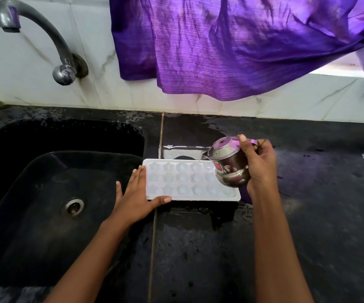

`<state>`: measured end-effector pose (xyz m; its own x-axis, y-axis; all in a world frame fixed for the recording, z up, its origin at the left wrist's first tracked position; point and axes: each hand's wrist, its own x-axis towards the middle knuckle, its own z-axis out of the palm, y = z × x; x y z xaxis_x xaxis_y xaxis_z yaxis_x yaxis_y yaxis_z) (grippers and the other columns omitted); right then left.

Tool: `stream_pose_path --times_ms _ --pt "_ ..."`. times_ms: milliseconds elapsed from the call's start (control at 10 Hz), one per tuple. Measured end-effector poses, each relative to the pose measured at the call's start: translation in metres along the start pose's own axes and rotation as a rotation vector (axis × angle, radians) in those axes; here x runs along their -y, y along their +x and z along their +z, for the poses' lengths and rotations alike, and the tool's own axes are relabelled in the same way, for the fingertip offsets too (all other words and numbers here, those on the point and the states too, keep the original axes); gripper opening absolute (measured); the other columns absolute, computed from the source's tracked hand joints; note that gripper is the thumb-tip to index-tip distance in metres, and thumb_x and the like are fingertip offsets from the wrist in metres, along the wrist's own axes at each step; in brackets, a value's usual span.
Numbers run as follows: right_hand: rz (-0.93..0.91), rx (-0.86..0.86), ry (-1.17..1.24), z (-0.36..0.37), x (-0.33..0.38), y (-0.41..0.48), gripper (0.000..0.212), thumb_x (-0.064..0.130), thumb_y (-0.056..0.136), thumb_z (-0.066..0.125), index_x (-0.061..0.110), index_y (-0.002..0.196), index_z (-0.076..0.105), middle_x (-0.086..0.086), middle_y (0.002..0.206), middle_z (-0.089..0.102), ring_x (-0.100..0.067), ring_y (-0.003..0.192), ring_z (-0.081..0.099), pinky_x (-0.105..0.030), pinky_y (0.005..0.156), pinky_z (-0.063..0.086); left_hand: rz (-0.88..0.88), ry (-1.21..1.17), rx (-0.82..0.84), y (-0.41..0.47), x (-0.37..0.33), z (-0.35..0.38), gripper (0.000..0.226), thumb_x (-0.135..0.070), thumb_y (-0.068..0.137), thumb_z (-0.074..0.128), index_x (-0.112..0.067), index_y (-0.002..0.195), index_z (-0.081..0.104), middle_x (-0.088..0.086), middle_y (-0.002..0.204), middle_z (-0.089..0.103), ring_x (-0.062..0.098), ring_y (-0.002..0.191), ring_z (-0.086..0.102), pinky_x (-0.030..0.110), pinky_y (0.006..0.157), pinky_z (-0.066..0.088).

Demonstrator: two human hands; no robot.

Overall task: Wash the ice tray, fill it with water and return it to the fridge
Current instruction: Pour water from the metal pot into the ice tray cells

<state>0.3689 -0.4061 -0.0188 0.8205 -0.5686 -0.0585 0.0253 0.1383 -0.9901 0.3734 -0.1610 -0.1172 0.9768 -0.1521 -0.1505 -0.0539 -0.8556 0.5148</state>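
A white ice tray (185,182) with several star-shaped cells lies flat on the wet black counter, just right of the sink. My left hand (138,196) rests flat against the tray's left end, thumb along its front edge. My right hand (258,165) grips a small steel spouted pot (229,164), tilted with its spout over the tray's back right cells. A thin stream of water shows at the spout. The tray's right end is partly hidden behind the pot.
A black sink (52,193) with a steel drain (73,207) fills the left. A grey tap (45,38) juts from the white tiled wall above it. A purple cloth (231,44) hangs over the counter's back. The black counter (319,193) is wet.
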Motion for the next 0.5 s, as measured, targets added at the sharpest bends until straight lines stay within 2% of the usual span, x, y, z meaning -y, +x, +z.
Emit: stream_pose_path --times_ms 200,300,500 --pt "-0.011 0.001 -0.006 0.0018 0.0016 -0.0015 0.026 0.029 0.081 0.07 0.022 0.075 0.046 -0.003 0.086 0.059 -0.025 0.088 0.059 -0.056 0.086 0.052 0.001 0.002 0.001 -0.0008 -0.0002 -0.0001 0.11 -0.073 0.074 0.046 -0.02 0.148 -0.015 -0.007 0.157 -0.014 0.006 0.143 -0.015 0.047 0.113 -0.015" --pt "-0.017 -0.009 -0.025 0.0025 0.0024 -0.0015 0.025 0.031 0.081 0.07 0.023 0.076 0.047 -0.005 0.093 0.061 -0.032 0.096 0.063 -0.055 0.085 0.053 -0.001 0.007 0.0 -0.0005 0.0001 0.0 0.11 -0.073 0.074 0.046 -0.02 0.148 -0.015 -0.007 0.157 -0.014 0.007 0.143 -0.015 0.047 0.113 -0.014" --pt "-0.027 -0.01 -0.03 0.0033 0.0029 -0.0008 0.024 0.031 0.083 0.069 0.025 0.076 0.047 -0.007 0.099 0.062 -0.029 0.099 0.062 -0.052 0.085 0.054 0.0 0.008 -0.001 -0.0001 0.0003 0.0003 0.11 -0.074 0.073 0.045 -0.02 0.148 -0.016 -0.006 0.157 -0.014 0.007 0.143 -0.015 0.047 0.113 -0.015"
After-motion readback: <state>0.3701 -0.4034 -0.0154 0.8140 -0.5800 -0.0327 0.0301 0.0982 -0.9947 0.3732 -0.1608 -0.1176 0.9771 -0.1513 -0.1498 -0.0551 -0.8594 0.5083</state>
